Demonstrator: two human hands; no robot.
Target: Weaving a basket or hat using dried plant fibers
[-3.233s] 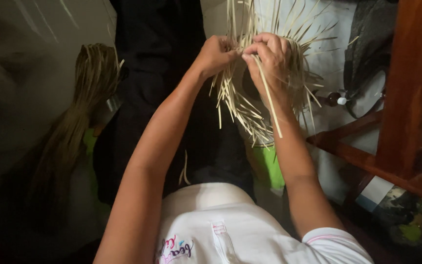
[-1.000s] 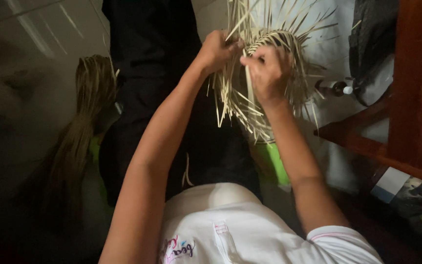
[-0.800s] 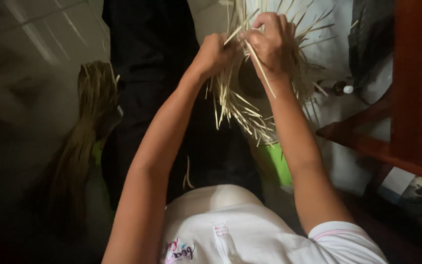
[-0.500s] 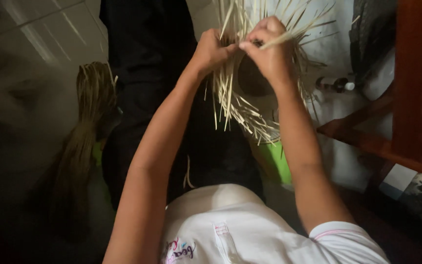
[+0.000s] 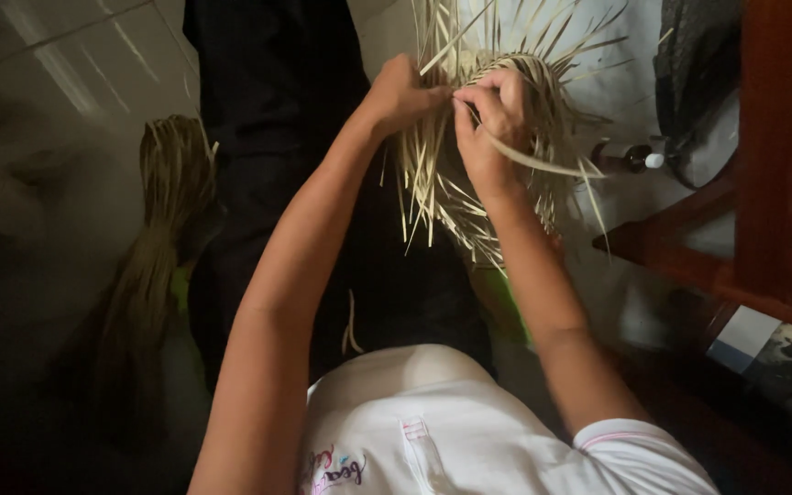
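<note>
Your 2 hands meet at the rim of the half-woven straw piece (image 5: pixel 497 137), held up in front of you over your dark-trousered lap. The weave sits just beyond your knuckles, with loose pale strips fanning out above, below and to the right.

Your right hand (image 5: pixel 492 124) is the nearer one to the working strand: its fingers (image 5: pixel 478 96) are pinched on a single long straw strip (image 5: pixel 543 165), which runs from your fingertips out to the right and slightly down, nearly level, well clear of the woven body. So the strip's long axis lies across your view, and its rooted end is at your fingertips.

Your left hand (image 5: pixel 402 92) is curled tight against the left edge of the weave, gripping a clump of strands there, touching the right hand's fingertips.

A bundle of dried straw (image 5: pixel 153 266) lies on the floor, well off to your left. A small bottle (image 5: pixel 625 158) sits beside the wooden furniture (image 5: pixel 763 183) to your right.
</note>
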